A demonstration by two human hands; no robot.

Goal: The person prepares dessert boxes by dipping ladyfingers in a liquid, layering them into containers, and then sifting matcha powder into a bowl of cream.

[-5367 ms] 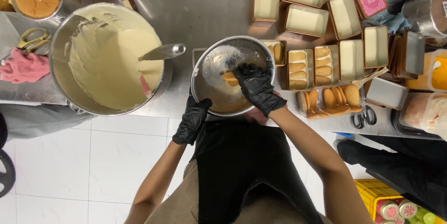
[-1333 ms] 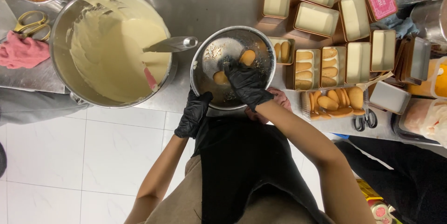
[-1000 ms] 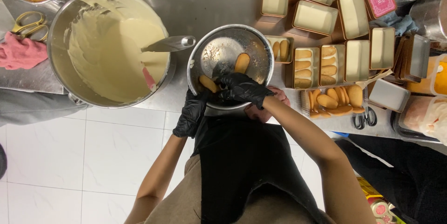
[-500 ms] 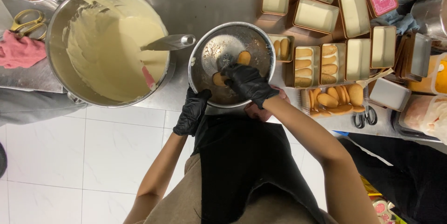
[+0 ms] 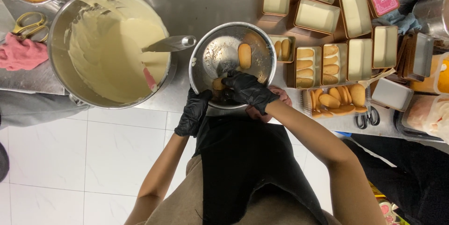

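Head view: the right hand (image 5: 248,90), in a matte black glove, reaches into the small round shiny steel bowl (image 5: 232,64), its grip closed on an oblong golden sponge finger (image 5: 219,84) at the bowl's near rim; a second one (image 5: 244,55) lies further in. The black-gloved left hand (image 5: 194,113) clasps the bowl's near-left edge, at the worktop (image 5: 206,0) edge. Left, just beside, stands a large steel pot of smooth pale cream (image 5: 110,47). Right, rectangular brown tins (image 5: 322,59) crowd close.

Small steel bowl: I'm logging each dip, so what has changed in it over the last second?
The right hand drew toward the near rim, fingers on a biscuit; another biscuit lies farther back. The left hand still grips the small steel bowl; the cream pot is unmoved.
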